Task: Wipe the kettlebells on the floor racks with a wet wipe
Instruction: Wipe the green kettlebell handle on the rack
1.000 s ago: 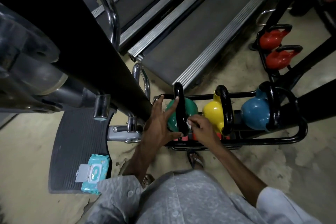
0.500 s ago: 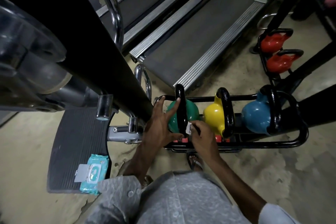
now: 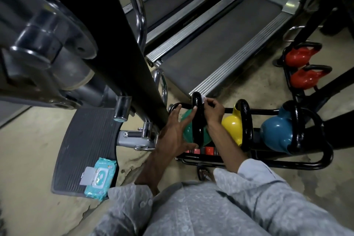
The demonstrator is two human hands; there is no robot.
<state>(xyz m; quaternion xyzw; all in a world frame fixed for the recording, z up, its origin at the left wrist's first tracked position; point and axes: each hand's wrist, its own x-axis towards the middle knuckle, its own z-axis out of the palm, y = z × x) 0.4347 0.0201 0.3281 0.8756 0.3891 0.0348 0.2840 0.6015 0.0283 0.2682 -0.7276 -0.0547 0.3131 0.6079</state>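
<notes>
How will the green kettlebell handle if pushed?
Probably heavy for its size: the green kettlebell has a thick, solid-looking black handle. Unlikely to roll; it sits within the floor rack rails, left hand resting on it. Glossy handle may feel slick under the wet wipe.
</notes>
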